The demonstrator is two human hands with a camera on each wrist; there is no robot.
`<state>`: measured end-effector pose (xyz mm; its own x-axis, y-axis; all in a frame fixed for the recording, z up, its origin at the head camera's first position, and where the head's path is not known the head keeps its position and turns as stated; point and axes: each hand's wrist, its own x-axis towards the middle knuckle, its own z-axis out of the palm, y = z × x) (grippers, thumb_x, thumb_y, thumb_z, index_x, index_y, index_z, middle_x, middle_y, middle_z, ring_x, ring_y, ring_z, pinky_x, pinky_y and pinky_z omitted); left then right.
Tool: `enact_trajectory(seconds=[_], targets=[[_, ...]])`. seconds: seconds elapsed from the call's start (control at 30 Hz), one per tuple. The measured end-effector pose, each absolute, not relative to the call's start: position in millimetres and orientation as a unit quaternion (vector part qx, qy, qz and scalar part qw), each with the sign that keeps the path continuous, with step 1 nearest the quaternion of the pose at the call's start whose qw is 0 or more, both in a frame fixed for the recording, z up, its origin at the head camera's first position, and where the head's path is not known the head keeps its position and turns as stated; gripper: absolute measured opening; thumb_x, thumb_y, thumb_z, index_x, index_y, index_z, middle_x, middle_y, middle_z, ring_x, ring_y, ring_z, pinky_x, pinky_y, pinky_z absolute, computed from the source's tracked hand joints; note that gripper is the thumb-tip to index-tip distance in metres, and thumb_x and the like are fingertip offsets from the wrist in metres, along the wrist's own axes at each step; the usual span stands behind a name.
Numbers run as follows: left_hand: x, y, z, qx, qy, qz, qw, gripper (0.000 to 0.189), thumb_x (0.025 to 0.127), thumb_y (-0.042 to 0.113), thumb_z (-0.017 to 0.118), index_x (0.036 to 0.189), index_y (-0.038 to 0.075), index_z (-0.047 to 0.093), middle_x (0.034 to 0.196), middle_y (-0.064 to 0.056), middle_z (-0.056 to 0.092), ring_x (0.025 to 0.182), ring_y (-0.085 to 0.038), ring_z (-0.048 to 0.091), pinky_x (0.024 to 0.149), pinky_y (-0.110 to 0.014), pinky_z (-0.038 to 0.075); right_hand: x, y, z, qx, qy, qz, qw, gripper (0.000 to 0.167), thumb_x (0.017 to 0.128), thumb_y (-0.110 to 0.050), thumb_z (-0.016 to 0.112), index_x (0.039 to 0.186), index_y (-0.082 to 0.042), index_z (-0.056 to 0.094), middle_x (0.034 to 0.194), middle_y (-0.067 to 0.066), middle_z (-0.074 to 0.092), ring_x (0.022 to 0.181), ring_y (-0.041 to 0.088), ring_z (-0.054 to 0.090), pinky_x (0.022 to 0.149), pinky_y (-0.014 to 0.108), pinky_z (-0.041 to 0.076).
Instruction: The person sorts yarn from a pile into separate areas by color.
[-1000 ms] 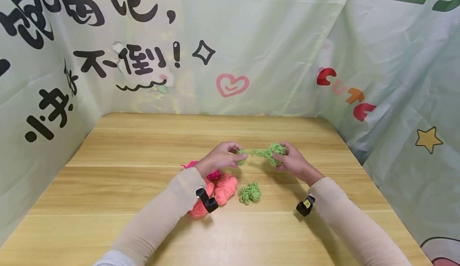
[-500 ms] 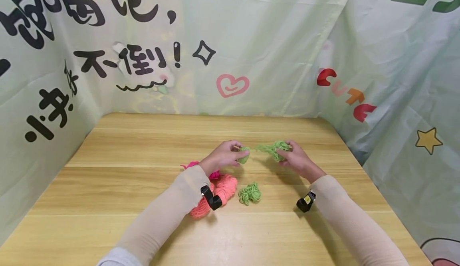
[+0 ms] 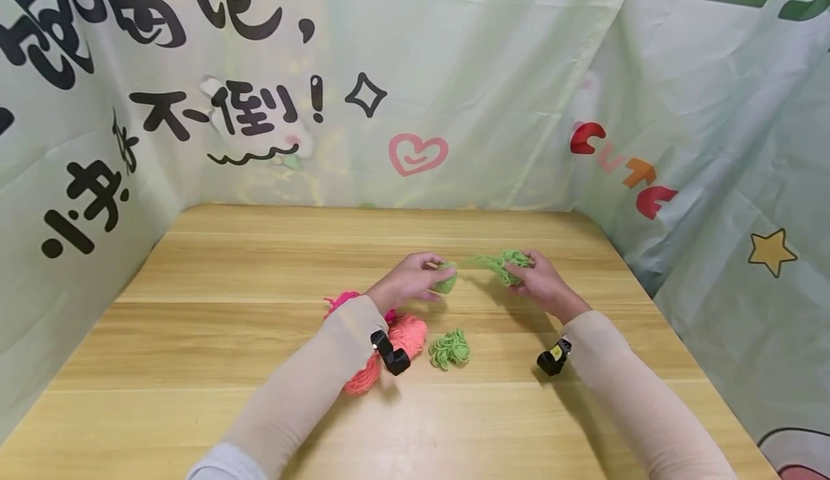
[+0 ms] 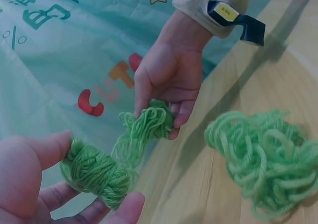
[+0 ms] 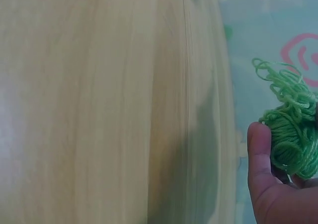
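My left hand (image 3: 411,278) holds a small wound bundle of green yarn (image 4: 99,174) between thumb and fingers, above the table. To its right my right hand (image 3: 541,278) grips a looser clump of green yarn (image 3: 509,265), its loops trailing toward the left hand. In the left wrist view these loops (image 4: 131,139) hang close to the wound bundle. The right wrist view shows the clump (image 5: 293,139) between thumb and fingers, with loose loops sticking up. A tangled green yarn pile (image 3: 449,349) lies on the table nearer the body, below the two hands.
Coral yarn skeins (image 3: 407,336) and a magenta yarn bundle (image 3: 340,301) lie on the wooden table (image 3: 246,336), partly covered by the left forearm. Printed cloth (image 3: 480,91) hangs along the table's back and sides. Each wrist carries a black camera mount (image 3: 391,354).
Both hands have shifted rightward with their yarn, the right one also slightly farther away. The strand visible between them earlier is no longer distinct in the head view. The green pile stays put.
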<state>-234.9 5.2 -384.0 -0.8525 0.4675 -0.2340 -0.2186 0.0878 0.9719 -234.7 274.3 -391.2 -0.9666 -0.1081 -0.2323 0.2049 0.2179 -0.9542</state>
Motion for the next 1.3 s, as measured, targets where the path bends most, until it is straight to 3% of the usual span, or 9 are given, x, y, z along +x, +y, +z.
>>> enact_trajectory(seconds=[0.33,0.6,0.8,1.13,1.3], targets=[[-237.9,13.7,-387.1,0.084,0.662,0.692,0.276,0.046,0.097,0.023,0.061,0.134,0.000,0.045,0.114,-0.017,0.053,0.112,-0.044,0.056,0.091,-0.048,0.051,-244.9,283.4,-393.2,0.052,0.771,-0.624,0.118,0.055,0.102,-0.020,0.051,0.140,0.005,0.021,0.123,0.019,0.042,0.095,0.019,0.055,0.095,0.039,0.049],[-238.3,20.0,-392.1,0.074,0.640,0.709,0.287,0.040,0.099,0.025,0.057,0.129,0.000,0.048,0.114,-0.018,0.058,0.114,-0.043,0.056,0.093,-0.045,0.050,-248.4,285.1,-391.5,0.066,0.752,-0.645,0.117,0.056,0.102,-0.017,0.050,0.143,0.006,0.019,0.128,0.018,0.039,0.101,0.019,0.051,0.104,0.045,0.040],[-240.7,24.8,-394.3,0.055,0.622,0.725,0.291,0.045,0.098,0.026,0.059,0.132,0.001,0.044,0.110,-0.018,0.059,0.112,-0.044,0.056,0.085,-0.040,0.055,-248.5,287.6,-386.8,0.077,0.757,-0.638,0.116,0.050,0.102,-0.013,0.049,0.139,0.007,0.023,0.126,0.019,0.040,0.096,0.019,0.052,0.104,0.048,0.040],[-247.1,29.8,-400.8,0.023,0.620,0.735,0.275,0.045,0.097,0.027,0.061,0.128,0.005,0.039,0.110,-0.020,0.057,0.107,-0.040,0.059,0.084,-0.037,0.056,-264.1,302.4,-402.5,0.073,0.774,-0.623,0.089,0.054,0.099,-0.021,0.057,0.134,0.004,0.024,0.121,0.015,0.043,0.091,0.015,0.056,0.089,0.034,0.052],[-251.4,32.1,-404.6,0.016,0.621,0.737,0.267,0.043,0.097,0.028,0.061,0.127,0.005,0.041,0.109,-0.020,0.058,0.107,-0.040,0.059,0.082,-0.036,0.056,-268.2,307.2,-404.1,0.085,0.775,-0.622,0.080,0.062,0.097,-0.022,0.061,0.138,0.004,0.023,0.121,0.012,0.045,0.094,0.014,0.056,0.091,0.034,0.051]])
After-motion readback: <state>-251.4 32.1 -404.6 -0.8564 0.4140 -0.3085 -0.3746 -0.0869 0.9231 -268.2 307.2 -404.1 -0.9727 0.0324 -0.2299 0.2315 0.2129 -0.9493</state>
